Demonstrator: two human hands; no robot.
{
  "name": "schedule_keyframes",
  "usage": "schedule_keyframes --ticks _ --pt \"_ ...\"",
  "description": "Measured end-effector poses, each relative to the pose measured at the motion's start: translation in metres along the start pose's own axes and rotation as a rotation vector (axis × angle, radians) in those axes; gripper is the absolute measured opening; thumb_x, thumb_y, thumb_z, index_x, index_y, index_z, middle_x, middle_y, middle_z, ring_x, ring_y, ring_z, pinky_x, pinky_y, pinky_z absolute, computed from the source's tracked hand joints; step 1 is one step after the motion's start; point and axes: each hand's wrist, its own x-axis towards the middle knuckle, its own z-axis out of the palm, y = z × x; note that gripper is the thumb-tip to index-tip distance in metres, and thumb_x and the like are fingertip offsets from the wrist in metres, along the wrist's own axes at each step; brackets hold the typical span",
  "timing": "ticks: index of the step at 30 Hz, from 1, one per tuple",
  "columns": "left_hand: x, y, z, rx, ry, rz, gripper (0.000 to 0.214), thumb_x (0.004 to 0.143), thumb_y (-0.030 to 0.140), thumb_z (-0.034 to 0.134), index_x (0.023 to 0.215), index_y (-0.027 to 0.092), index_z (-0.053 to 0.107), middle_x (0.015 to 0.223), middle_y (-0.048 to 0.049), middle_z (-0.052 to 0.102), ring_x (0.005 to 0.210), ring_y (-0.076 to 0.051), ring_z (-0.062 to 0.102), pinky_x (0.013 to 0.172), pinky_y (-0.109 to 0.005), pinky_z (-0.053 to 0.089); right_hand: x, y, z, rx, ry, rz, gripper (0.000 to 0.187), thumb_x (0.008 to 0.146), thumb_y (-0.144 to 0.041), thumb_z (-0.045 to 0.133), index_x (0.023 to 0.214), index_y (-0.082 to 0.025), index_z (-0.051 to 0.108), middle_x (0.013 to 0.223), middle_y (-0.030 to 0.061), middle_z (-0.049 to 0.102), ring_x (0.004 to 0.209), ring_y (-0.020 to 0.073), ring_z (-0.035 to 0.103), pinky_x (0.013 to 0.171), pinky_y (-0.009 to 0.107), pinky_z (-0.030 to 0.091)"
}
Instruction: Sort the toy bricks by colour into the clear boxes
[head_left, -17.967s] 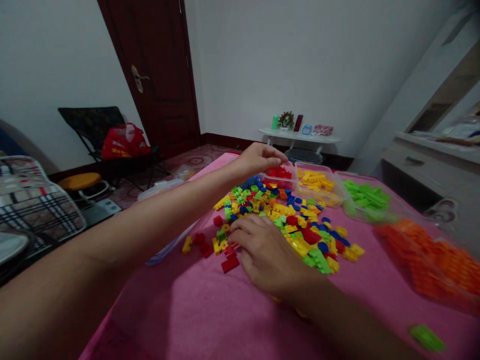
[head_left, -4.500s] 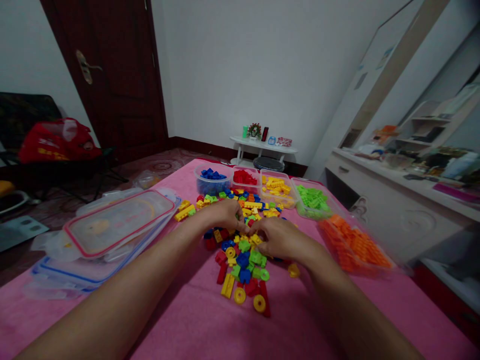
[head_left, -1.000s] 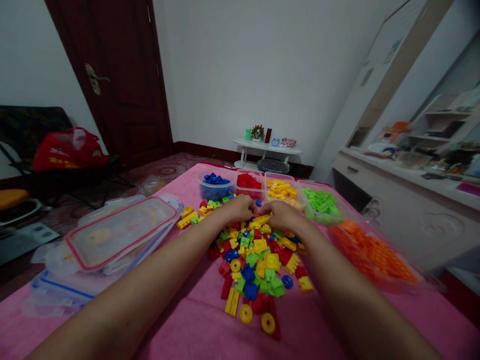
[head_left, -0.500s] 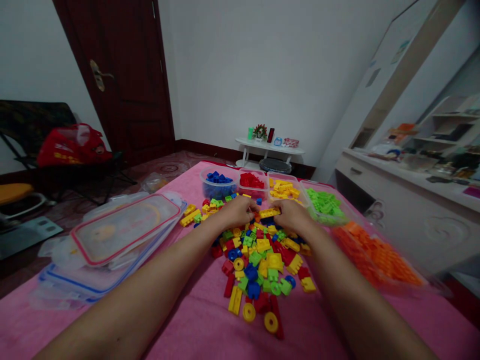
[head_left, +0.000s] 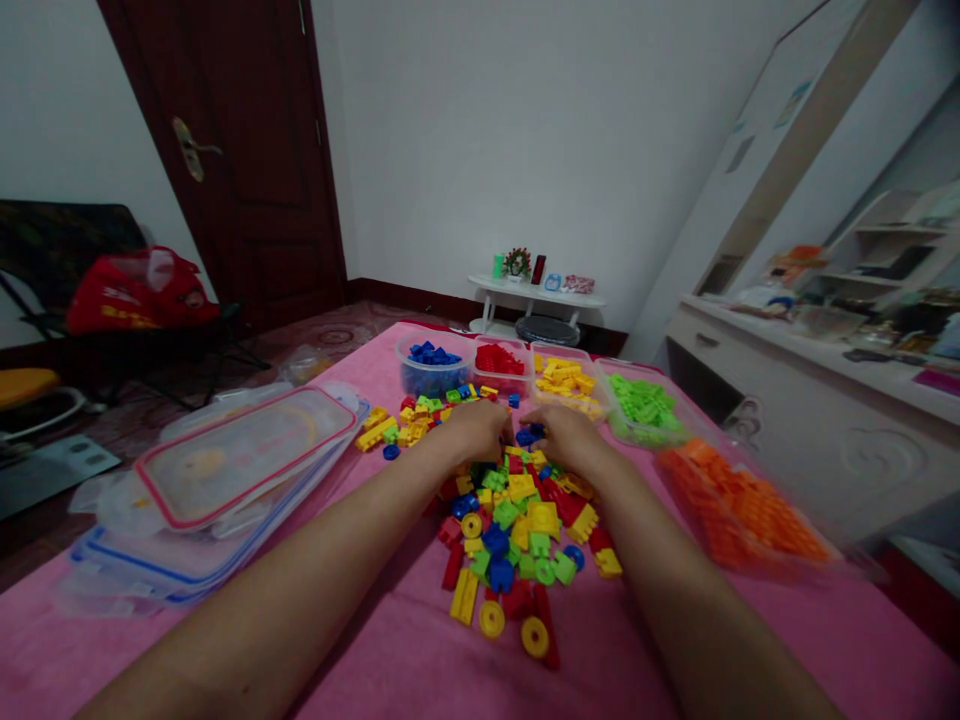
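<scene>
A mixed pile of toy building blocks (head_left: 521,515) in yellow, green, red and blue lies on a pink cloth (head_left: 375,625). Over the pile's far part is my left hand (head_left: 480,432), fingers curled down among the blocks; what they may hold is hidden. Beside it, my right hand (head_left: 566,437) pinches a blue block (head_left: 529,435) between thumb and fingers. Just beyond both hands stand clear boxes of sorted blocks: a blue-block box (head_left: 435,380), a red-block box (head_left: 504,384), a yellow-block box (head_left: 600,405) and a green-block box (head_left: 679,438).
At the right, a clear box of orange blocks (head_left: 742,510) sits near the cloth's edge. Stacked lids (head_left: 247,460) with red and blue rims lie at the left. Further off are a low white table (head_left: 536,292), a door (head_left: 240,150) and a white cabinet (head_left: 810,400).
The long yellow block at my right fingertips is gone from them, and a blue block is there instead. Both hands have dipped slightly toward the pile. The view has shifted a little.
</scene>
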Motion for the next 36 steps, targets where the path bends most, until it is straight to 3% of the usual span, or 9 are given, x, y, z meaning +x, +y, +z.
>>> schedule_keyframes --ticks 10,14,17,19,23,26,31,34,36 --pt "0.002 -0.004 0.008 -0.066 0.013 -0.036 0.036 0.06 0.011 0.061 0.092 0.025 0.073 0.088 -0.0041 0.072 0.08 -0.019 0.064 0.064 -0.022 0.045 -0.003 0.005 0.002 -0.029 -0.08 0.032 0.029 0.066 -0.019 0.061 0.092 -0.025 0.069 0.1 0.0057 0.066 0.089 0.0219 0.06 0.067 0.026 0.04" --pt "0.005 -0.01 0.011 -0.095 0.108 -0.051 0.031 0.063 0.013 0.058 0.087 0.024 0.074 0.083 -0.0038 0.071 0.076 -0.019 0.063 0.063 -0.024 0.045 -0.006 0.005 -0.001 -0.029 -0.093 0.032 0.022 0.068 -0.021 0.058 0.086 -0.025 0.07 0.091 0.0044 0.068 0.084 0.0205 0.061 0.063 0.026 0.038" --pt "0.01 -0.015 0.01 -0.293 0.249 -0.068 0.026 0.067 0.017 0.059 0.089 0.018 0.072 0.075 -0.0039 0.069 0.069 -0.017 0.06 0.062 -0.024 0.044 -0.009 0.007 -0.002 -0.024 -0.11 0.04 0.024 0.067 -0.022 0.062 0.089 -0.027 0.07 0.092 0.0026 0.069 0.083 0.0192 0.061 0.062 0.025 0.038" --pt "0.012 -0.014 0.007 -0.583 0.285 -0.095 0.024 0.07 0.018 0.059 0.09 0.014 0.07 0.071 -0.003 0.066 0.064 -0.013 0.057 0.059 -0.022 0.043 -0.011 0.008 -0.003 -0.025 -0.117 0.06 0.028 0.064 -0.023 0.067 0.091 -0.028 0.07 0.094 0.0017 0.069 0.085 0.0196 0.061 0.063 0.025 0.038" --pt "0.013 -0.007 0.002 -1.387 0.174 -0.239 0.013 0.075 0.02 0.06 0.084 0.011 0.063 0.068 -0.0026 0.062 0.056 -0.007 0.055 0.05 -0.016 0.04 -0.014 0.013 -0.003 -0.034 -0.101 0.087 0.02 0.065 -0.028 0.068 0.084 -0.025 0.07 0.091 0.0034 0.069 0.084 0.0207 0.061 0.063 0.026 0.037" --pt "0.012 -0.003 0.001 -1.759 0.08 -0.308 0.007 0.079 0.015 0.053 0.081 0.01 0.058 0.071 -0.0048 0.062 0.059 -0.007 0.06 0.051 -0.014 0.044 -0.015 0.019 -0.005 0.035 -0.048 0.111 0.014 0.069 -0.031 0.065 0.08 -0.023 0.069 0.084 0.0035 0.068 0.078 0.0185 0.061 0.06 0.025 0.037" --pt "0.012 -0.001 0.004 -1.909 -0.069 -0.355 0.017 0.087 0.025 0.042 0.09 0.013 0.053 0.079 -0.0064 0.061 0.068 -0.013 0.065 0.052 -0.018 0.052 -0.009 0.014 -0.016 0.465 0.291 0.06 0.022 0.071 -0.035 0.063 0.084 -0.018 0.067 0.078 0.0035 0.067 0.067 0.0145 0.058 0.059 0.024 0.04" --pt "0.01 0.001 0.003 -1.94 -0.145 -0.31 0.031 0.089 0.042 0.04 0.092 0.014 0.052 0.079 -0.0066 0.06 0.064 -0.014 0.065 0.044 -0.017 0.049 -0.008 -0.005 -0.021 0.792 0.393 -0.034 0.031 0.071 -0.034 0.062 0.095 -0.014 0.066 0.079 0.0048 0.066 0.063 0.0133 0.057 0.057 0.024 0.043" --pt "0.008 0.001 0.002 -1.956 -0.179 -0.301 0.036 0.088 0.047 0.04 0.093 0.014 0.052 0.079 -0.0074 0.061 0.061 -0.013 0.063 0.04 -0.015 0.046 -0.008 -0.016 -0.022 0.884 0.449 -0.056 0.03 0.071 -0.031 0.061 0.095 -0.013 0.066 0.077 0.0048 0.066 0.061 0.013 0.057 0.057 0.023 0.043"
